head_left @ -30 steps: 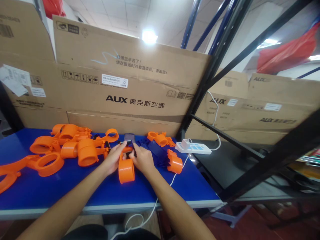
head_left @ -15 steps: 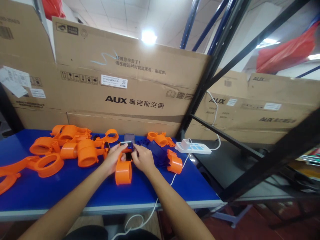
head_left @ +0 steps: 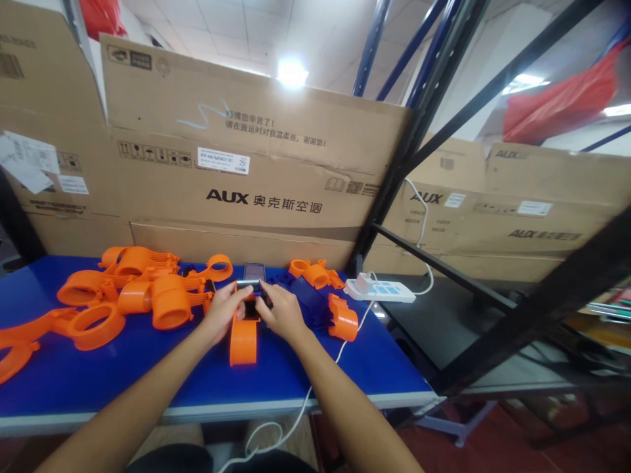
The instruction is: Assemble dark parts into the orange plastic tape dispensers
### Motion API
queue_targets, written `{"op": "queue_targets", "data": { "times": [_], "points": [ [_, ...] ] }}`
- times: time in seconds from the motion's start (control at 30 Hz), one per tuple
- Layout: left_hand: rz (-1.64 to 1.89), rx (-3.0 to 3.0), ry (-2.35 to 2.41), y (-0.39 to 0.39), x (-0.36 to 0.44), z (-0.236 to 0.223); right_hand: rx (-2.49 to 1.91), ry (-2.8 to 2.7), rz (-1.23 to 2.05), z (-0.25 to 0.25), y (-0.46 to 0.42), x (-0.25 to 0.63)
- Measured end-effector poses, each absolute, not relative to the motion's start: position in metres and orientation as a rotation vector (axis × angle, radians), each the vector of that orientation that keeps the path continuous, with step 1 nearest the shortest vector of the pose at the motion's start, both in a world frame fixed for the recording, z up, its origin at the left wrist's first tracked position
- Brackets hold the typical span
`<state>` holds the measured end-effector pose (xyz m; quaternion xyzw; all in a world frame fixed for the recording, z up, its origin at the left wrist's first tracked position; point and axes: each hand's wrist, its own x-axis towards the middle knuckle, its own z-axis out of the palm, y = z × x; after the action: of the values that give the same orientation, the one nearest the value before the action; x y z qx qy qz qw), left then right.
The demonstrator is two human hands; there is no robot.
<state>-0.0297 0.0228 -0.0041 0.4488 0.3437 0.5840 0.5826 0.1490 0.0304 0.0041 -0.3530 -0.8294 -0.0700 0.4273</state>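
Observation:
Both my hands meet over an orange plastic part with a ring-shaped end that points toward me on the blue table. My left hand grips the part's far end from the left, fingers curled. My right hand pinches a small dark piece at that same end from the right. A phone lies just behind the hands.
Several more orange ring parts are heaped at the table's left, and others lie right of my hands beside dark blue pieces. A white power strip with a cable sits at the right. Cardboard boxes and black shelf struts stand behind.
The orange part has turned slightly under my hands, its ring end swinging a little left and straightening toward me. My hands stay at its far end.

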Motion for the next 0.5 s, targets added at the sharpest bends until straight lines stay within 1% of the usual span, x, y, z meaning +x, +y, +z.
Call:
{"op": "queue_targets", "data": {
  "times": [0.3, 0.4, 0.5],
  "points": [
    [1.361, 1.01, 0.772, 0.019, -0.027, 0.001, -0.875, -2.105, -0.229, 0.008, 0.028, 0.148],
    [1.361, 0.996, 0.763, 0.018, -0.029, 0.003, -0.88, -2.09, -0.149, 0.012, 0.026, 0.149],
    [1.336, 1.008, 0.744, 0.017, -0.033, 0.007, -0.907, -1.983, 0.002, 0.017, 0.024, 0.15]
  ]
}}
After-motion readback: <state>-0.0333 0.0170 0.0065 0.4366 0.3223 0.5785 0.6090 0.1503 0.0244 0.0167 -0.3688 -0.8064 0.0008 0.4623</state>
